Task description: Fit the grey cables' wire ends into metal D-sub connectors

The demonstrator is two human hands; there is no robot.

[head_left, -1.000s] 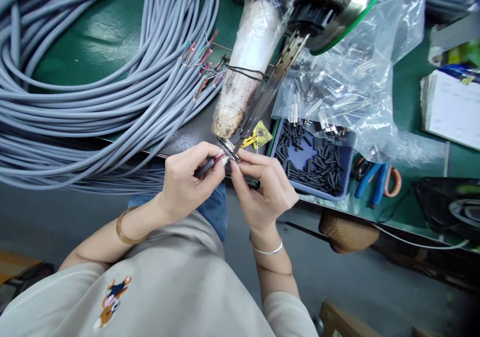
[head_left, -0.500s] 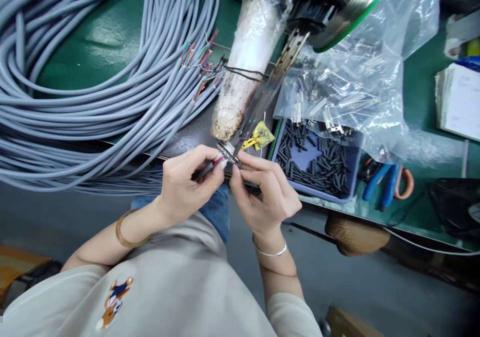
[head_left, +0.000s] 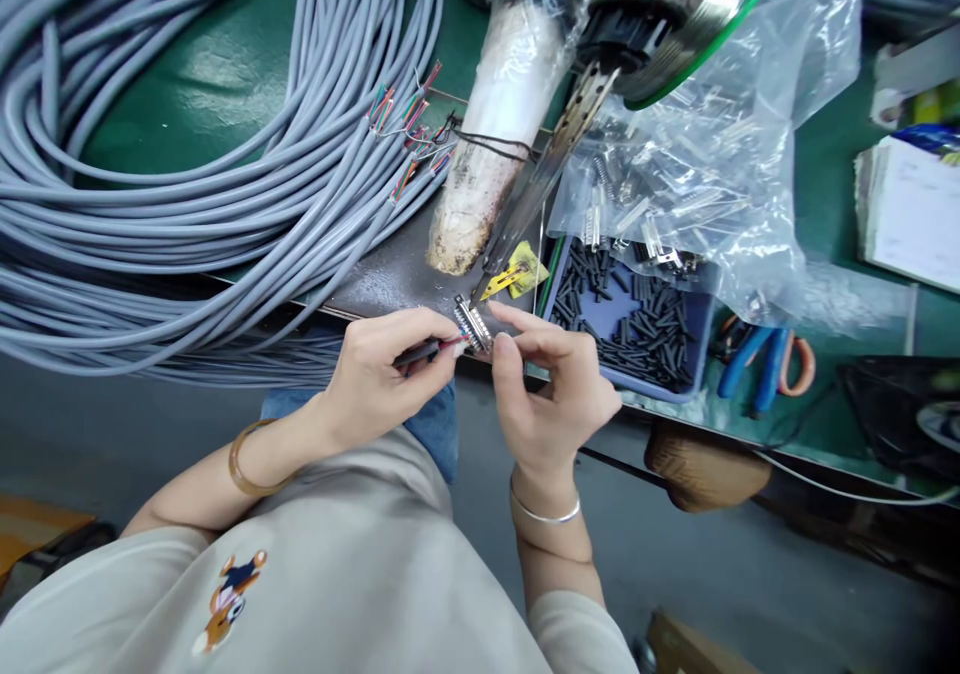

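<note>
Closest to my head camera, a pale shirt (head_left: pixel 337 564) is filling the bottom of my view. Just beyond it I am seeing the left hand (head_left: pixel 379 369) pinching a dark cable end (head_left: pixel 416 354) between thumb and fingers, with a metal plug (head_left: pixel 474 324) sitting at its tip by the bench edge. The right hand (head_left: pixel 555 379) is hanging loose just beside the plug, thumb and forefinger parted and gripping nothing that I can see; I cannot tell whether either is brushing it. Above the plug, a soldering iron (head_left: pixel 517 209) is pointing down close to it, and a yellow scrap (head_left: pixel 529 272) is lying near. To the right, a tray (head_left: pixel 596 314) is holding black tubes (head_left: pixel 652 344), with pliers (head_left: pixel 766 379) resting beside it. Farther off, grey cables (head_left: pixel 195 204) are heaping up at left, while a clear bag (head_left: pixel 705 169) and a wire spool (head_left: pixel 701 49) are standing out at right.
</note>
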